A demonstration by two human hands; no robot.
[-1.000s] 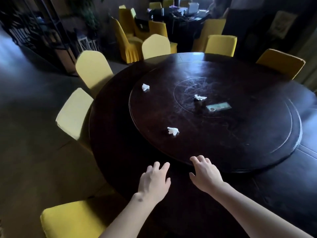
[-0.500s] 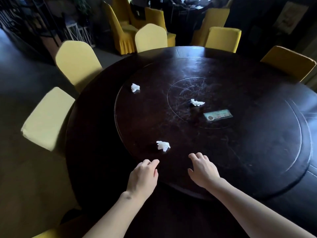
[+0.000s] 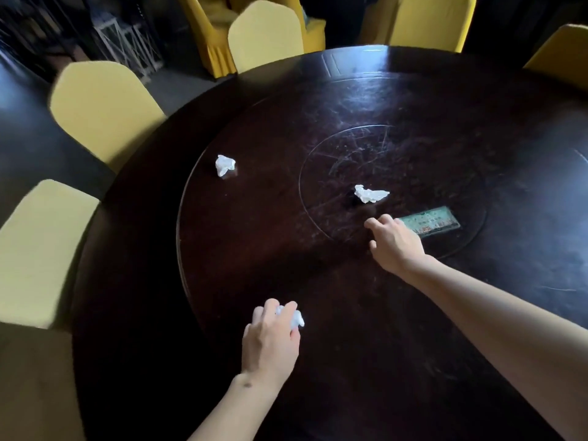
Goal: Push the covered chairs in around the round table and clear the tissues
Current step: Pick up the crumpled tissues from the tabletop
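Green card [image 3: 429, 221] lies beside right hand [image 3: 394, 243], near tissue [image 3: 370, 194]

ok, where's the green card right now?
Head view: the green card lies flat on the turntable's inner disc, right of centre, just right of the right hand and below-right of the middle tissue.

One head-worn wide-angle view, aimed forward and down from close above the round table [image 3: 133, 281].
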